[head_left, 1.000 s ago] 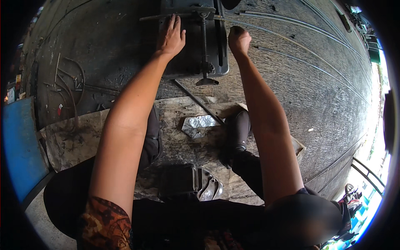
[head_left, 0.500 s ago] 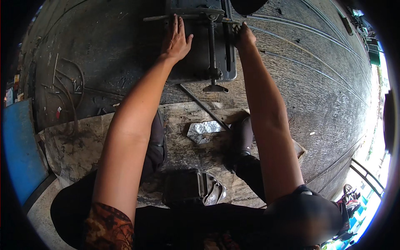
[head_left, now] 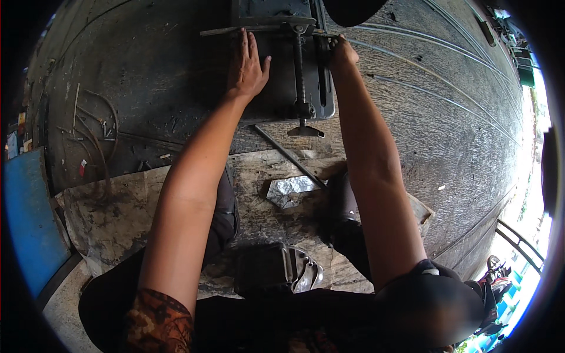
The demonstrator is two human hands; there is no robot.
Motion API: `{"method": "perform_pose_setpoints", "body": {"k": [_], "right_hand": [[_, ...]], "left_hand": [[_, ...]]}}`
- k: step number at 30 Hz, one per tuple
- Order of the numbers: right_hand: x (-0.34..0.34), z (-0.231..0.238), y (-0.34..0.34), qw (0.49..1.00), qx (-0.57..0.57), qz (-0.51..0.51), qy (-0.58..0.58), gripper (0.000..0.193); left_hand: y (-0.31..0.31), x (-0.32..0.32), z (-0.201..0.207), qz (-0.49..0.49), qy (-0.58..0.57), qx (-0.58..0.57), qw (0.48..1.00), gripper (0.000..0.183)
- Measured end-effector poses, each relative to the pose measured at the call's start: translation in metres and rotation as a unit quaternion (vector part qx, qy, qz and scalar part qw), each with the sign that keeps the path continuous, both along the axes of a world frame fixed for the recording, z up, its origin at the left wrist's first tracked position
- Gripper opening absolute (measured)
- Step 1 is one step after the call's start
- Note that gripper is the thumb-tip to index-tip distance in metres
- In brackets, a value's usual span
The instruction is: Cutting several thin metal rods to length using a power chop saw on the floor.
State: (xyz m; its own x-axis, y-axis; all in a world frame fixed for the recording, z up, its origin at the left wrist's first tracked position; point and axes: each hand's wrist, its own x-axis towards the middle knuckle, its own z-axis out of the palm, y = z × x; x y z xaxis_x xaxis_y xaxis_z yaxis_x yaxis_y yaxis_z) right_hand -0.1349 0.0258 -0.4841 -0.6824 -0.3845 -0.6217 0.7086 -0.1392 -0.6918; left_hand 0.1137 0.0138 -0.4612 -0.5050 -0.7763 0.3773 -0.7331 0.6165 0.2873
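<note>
A thin metal rod (head_left: 220, 32) lies crosswise over the dark metal base (head_left: 276, 76) of a floor-standing machine, passing by the screw clamp (head_left: 300, 65) with its T-shaped handle. My left hand (head_left: 246, 73) rests flat on the base, fingers stretched out, its fingertips touching the rod left of the clamp. To the right of the base, my right hand (head_left: 344, 53) is closed around the rod's right end; its fingertips are partly hidden. A dark rounded part (head_left: 353, 9) of the machine cuts into the top edge of the view.
Long thin rods (head_left: 424, 38) run over the worn floor at right. A short bar (head_left: 288, 156) and a crumpled silvery piece (head_left: 293, 191) lie between my legs. Bent metal scraps (head_left: 97, 126) lie at left, near a blue panel (head_left: 35, 217). A dark metal device (head_left: 271, 267) sits below me.
The view has shifted slightly, so the machine appears a little lower. My left fingertips are slightly further left along the rod. The right hand keeps its place at the rod's end.
</note>
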Motion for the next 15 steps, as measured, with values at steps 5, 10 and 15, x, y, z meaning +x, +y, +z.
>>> {"method": "perform_pose_setpoints", "body": {"k": [5,10,15], "right_hand": [[0.012,0.009,0.003,1.000,0.009,0.003,0.001,0.032],[-0.003,0.001,0.003,1.000,0.009,0.013,0.017,0.030],[0.004,0.006,0.005,1.000,-0.011,0.004,-0.015,0.027]], "left_hand": [[0.000,0.005,0.001,0.009,-0.035,-0.009,0.999,0.073],[-0.001,-0.005,0.001,0.006,-0.007,-0.006,1.000,0.073],[-0.001,-0.003,-0.001,0.009,-0.007,0.002,1.000,0.073]]}}
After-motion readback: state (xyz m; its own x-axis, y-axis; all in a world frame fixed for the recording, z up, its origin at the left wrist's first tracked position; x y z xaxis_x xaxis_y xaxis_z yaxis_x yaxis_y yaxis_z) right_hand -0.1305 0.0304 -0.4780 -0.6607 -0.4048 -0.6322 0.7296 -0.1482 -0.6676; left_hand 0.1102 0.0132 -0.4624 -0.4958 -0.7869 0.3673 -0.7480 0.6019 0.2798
